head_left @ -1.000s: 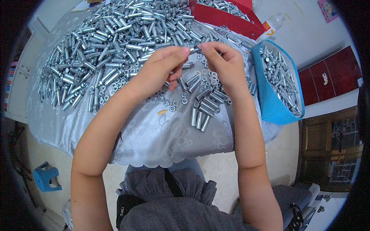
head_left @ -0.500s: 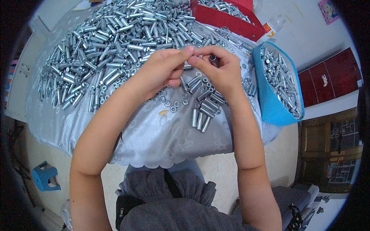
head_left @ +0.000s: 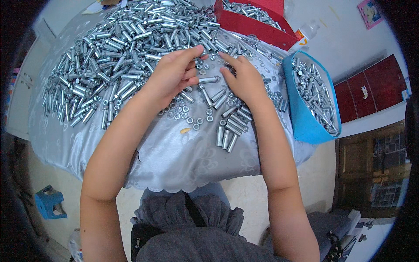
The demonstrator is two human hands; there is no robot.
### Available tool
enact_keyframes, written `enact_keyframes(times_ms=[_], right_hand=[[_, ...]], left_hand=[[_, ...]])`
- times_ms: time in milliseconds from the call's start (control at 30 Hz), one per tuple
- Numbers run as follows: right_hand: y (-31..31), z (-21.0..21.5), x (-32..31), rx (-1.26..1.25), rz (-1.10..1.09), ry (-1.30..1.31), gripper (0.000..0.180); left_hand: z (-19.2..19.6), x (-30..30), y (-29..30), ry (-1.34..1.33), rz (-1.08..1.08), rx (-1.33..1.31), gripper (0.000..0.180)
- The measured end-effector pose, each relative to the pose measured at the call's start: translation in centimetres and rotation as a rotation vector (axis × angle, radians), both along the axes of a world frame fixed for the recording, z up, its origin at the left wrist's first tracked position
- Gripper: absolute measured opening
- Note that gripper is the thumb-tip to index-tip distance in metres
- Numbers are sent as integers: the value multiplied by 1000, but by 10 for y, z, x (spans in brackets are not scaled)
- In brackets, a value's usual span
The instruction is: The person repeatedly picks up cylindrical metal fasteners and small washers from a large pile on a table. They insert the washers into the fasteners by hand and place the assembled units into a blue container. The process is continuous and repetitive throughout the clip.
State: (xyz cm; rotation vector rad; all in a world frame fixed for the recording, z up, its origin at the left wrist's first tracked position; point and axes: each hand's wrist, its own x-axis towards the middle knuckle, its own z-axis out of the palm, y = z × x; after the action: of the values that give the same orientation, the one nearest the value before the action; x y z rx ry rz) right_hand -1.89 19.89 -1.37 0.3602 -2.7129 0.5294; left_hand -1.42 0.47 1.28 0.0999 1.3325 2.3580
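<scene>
My left hand is raised over the table's middle, its fingers curled and the thumb close to the forefinger. Whatever is between them is too small or hidden to make out. A silver sleeve anchor bolt lies crosswise at its fingertips; I cannot tell whether they touch it. My right hand is just to the right, thumb and forefinger apart, nothing visible between them. Below the hands are loose nuts and a small group of metal sleeves. A large heap of sleeve anchors covers the far left.
A blue fabric bin full of anchors stands at the table's right edge. Behind it are a red box holding more anchors and a plastic bottle. A patterned silvery cloth covers the table. A blue stool stands on the floor at left.
My hands, touching at the fingertips before, have drawn apart. The dark-ended cylindrical piece seen in my right hand no longer shows there, and its fingers have opened.
</scene>
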Motion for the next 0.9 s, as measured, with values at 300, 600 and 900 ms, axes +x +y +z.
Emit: enact_keyframes(times_ms=[300, 600, 900], right_hand=[[-4, 1, 0, 26, -11, -65, 18], [-3, 1, -2, -154, -44, -62, 19], [-21, 29, 22, -922, 173, -379, 19]], left_hand=[[-1, 3, 0, -79, 20, -28, 22], [-3, 5, 3, -84, 15, -69, 21], [-3, 8, 5, -60, 31, -80, 17]])
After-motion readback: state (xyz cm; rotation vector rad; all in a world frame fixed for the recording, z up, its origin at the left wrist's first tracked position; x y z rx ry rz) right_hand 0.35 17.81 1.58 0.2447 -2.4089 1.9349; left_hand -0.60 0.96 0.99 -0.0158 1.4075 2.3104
